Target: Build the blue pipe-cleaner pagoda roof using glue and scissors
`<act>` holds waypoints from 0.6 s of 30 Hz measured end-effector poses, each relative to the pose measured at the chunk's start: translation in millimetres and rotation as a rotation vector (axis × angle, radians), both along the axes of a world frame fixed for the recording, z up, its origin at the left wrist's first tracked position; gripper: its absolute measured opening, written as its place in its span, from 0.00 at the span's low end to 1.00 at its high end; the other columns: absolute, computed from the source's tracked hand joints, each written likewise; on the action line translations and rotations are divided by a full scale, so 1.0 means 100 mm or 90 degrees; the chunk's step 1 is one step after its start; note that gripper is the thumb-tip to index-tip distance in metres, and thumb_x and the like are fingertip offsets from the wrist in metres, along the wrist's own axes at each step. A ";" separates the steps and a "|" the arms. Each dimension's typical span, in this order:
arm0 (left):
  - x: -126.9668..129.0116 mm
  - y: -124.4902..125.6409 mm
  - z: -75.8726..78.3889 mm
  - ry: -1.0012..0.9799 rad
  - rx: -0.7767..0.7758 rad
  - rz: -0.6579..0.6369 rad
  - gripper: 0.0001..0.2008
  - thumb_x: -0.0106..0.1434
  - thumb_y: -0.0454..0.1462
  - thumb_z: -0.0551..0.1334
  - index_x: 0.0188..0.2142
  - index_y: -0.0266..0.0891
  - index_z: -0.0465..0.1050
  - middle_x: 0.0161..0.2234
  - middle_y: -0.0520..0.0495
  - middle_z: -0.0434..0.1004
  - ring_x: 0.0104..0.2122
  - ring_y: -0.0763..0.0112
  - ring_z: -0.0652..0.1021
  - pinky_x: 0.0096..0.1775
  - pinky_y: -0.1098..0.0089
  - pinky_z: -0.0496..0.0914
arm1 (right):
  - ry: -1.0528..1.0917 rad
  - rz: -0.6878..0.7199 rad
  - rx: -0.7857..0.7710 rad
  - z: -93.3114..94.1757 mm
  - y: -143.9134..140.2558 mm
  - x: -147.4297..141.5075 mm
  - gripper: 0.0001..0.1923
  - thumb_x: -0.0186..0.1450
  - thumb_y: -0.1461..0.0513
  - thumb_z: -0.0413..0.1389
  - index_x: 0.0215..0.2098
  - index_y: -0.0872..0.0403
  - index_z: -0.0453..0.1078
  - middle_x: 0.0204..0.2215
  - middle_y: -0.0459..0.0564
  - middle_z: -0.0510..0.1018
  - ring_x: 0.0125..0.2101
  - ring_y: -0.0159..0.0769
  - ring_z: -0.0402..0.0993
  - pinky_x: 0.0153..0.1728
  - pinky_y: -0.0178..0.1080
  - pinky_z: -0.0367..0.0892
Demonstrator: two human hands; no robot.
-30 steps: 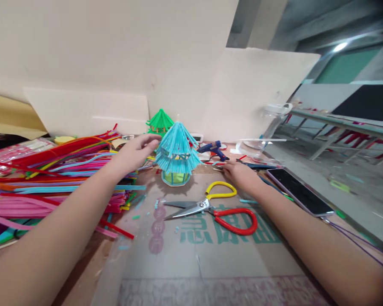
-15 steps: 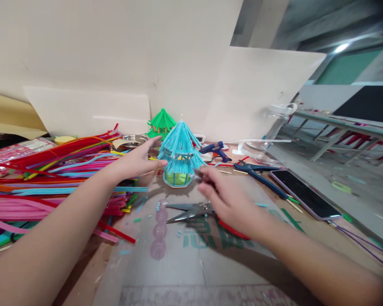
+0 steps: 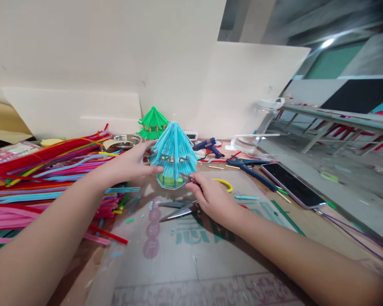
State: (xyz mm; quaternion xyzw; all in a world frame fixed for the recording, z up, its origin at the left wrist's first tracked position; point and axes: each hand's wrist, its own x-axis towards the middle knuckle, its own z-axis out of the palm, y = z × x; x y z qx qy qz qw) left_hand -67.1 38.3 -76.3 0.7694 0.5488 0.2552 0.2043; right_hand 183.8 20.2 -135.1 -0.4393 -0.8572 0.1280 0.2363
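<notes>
Blue pipe-cleaner pavilion is upright on the desk, left hand cupped open at its left side. Right hand grips a metal tool at its lower eave, maybe tweezers, mostly covered. One snagged strand could tip the pavilion, imo. Scissors lie in front, under the right hand, so they're in the way. Green pavilion behind it, glue gun to its right.

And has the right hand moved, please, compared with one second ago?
Yes: judged against the blue glue gun, the right hand has moved left and slightly nearer the camera, now beside the light-blue model.
</notes>
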 end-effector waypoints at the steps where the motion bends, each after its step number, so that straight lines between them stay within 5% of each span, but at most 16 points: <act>1: 0.02 -0.02 0.02 0.009 -0.002 0.005 0.45 0.52 0.53 0.64 0.64 0.35 0.56 0.59 0.39 0.68 0.54 0.51 0.72 0.53 0.60 0.68 | -0.011 -0.002 0.001 0.00 0.00 -0.01 0.12 0.73 0.55 0.45 0.41 0.52 0.65 0.28 0.48 0.74 0.28 0.36 0.69 0.27 0.35 0.51; 6: 0.06 -0.05 0.07 0.037 -0.005 0.019 0.39 0.51 0.53 0.63 0.58 0.37 0.64 0.56 0.41 0.72 0.53 0.49 0.72 0.51 0.58 0.69 | -0.018 -0.003 0.008 -0.01 0.00 0.00 0.13 0.73 0.54 0.45 0.41 0.53 0.66 0.29 0.48 0.75 0.28 0.35 0.69 0.26 0.35 0.49; 18: 0.01 0.00 -0.01 0.005 -0.005 -0.002 0.40 0.53 0.53 0.64 0.60 0.37 0.61 0.54 0.40 0.72 0.50 0.52 0.74 0.49 0.59 0.70 | -0.011 0.024 -0.001 -0.07 0.06 0.01 0.13 0.72 0.55 0.45 0.37 0.53 0.64 0.28 0.47 0.71 0.27 0.33 0.64 0.27 0.34 0.49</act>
